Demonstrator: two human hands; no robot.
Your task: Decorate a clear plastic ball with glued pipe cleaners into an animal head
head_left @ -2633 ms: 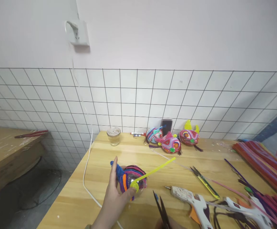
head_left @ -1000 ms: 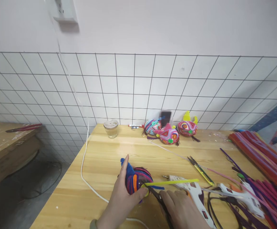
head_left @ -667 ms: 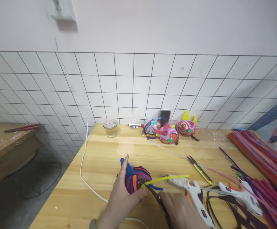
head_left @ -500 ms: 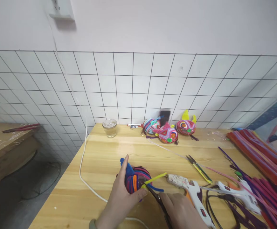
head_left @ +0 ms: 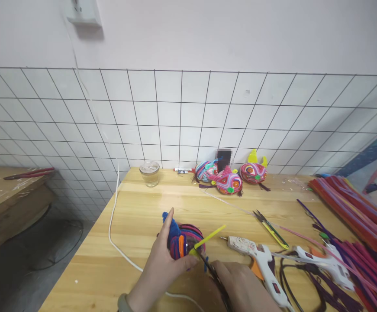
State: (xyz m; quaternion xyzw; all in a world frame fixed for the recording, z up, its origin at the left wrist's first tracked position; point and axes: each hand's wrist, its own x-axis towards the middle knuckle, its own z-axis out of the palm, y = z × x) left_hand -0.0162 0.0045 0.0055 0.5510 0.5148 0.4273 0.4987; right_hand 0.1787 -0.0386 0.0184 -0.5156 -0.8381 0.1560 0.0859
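Note:
My left hand (head_left: 160,271) grips a round ornament (head_left: 184,239) wrapped in blue, orange, pink and purple pipe cleaners, resting on the wooden table (head_left: 136,225). A short yellow pipe cleaner (head_left: 209,236) sticks out of the ornament toward the right. My right hand (head_left: 245,288) holds dark scissors (head_left: 216,275), their blades at the base of the yellow piece beside my left thumb. The scissor handles are hidden under my hand.
Two white glue guns (head_left: 261,264) (head_left: 324,262) lie to the right, with yellow-handled snips (head_left: 271,229) behind them. Piles of red and purple pipe cleaners (head_left: 353,216) fill the right edge. Three finished ornaments (head_left: 229,182), a glass jar (head_left: 149,173) and a white cord (head_left: 117,242) are also on the table.
The yellow pipe cleaner is far shorter than a second ago; its long end is gone. My right hand brought the scissors up to the ornament, which my left hand kept holding.

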